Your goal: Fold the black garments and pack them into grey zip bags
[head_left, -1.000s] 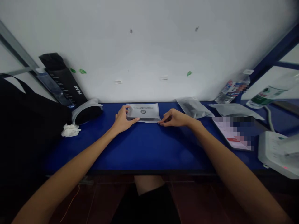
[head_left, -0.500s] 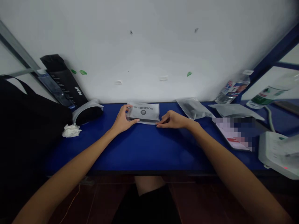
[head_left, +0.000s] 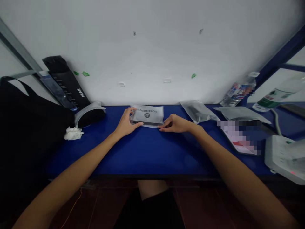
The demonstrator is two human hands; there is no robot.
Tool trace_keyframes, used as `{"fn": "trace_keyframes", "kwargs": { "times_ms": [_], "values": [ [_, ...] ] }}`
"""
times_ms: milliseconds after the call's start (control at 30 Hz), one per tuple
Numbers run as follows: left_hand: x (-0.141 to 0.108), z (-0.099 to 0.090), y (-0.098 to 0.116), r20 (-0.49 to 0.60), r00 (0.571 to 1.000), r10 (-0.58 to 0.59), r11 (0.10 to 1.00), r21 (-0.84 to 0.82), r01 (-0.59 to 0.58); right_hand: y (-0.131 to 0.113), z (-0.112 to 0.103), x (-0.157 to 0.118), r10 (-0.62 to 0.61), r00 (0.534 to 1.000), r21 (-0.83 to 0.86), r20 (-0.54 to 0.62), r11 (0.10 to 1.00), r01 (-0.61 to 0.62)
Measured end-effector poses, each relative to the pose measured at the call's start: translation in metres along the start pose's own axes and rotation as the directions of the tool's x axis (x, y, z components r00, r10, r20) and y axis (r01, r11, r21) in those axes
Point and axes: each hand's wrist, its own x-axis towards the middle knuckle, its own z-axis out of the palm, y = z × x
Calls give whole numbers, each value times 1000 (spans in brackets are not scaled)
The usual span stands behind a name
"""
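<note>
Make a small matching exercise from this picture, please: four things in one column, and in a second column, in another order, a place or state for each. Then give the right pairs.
Things:
1. Grey ROCKBROS packet
2. Crumpled white tissue
3. White power strip
4. Black PEAK case

Places or states:
A. Showing a small red light
B. Leaning against the wall
C. Touched by the left hand
D. Lying beside the black bag

Right pairs: 1-C, 2-D, 3-A, 4-B
</note>
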Motion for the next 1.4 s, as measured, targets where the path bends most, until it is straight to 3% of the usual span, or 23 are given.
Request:
{"fn": "trace_keyframes", "kwargs": {
  "times_ms": [233, 633, 833, 967, 1100, 1400],
  "values": [
    [-2, 0, 6, 18, 1000, 22, 1000, 8, -22, -2, 1, 0, 29, 1000, 40, 12, 999, -29],
    [-8, 8, 22, 13, 999, 30, 998, 49, -30, -4, 1, 0, 58, 998, -83, 12, 995, -57],
    [3, -17, 13, 191, 980, 54, 995, 71, -68, -3, 0, -1, 62, 998, -29, 11, 998, -62],
    [12, -42, -3, 262, 962, -84, 996, 38, 77, -2, 1, 0, 74, 997, -39, 15, 997, -73],
    [13, -51, -11, 376, 913, -158, 977, -74, 200, -3, 1, 0, 71, 997, -23, 13, 997, -71],
    [11, -41, -5, 332, 936, -115, 971, -160, 176, 1, -1, 0, 67, 998, -62, -10, 996, -67]
  ]
}}
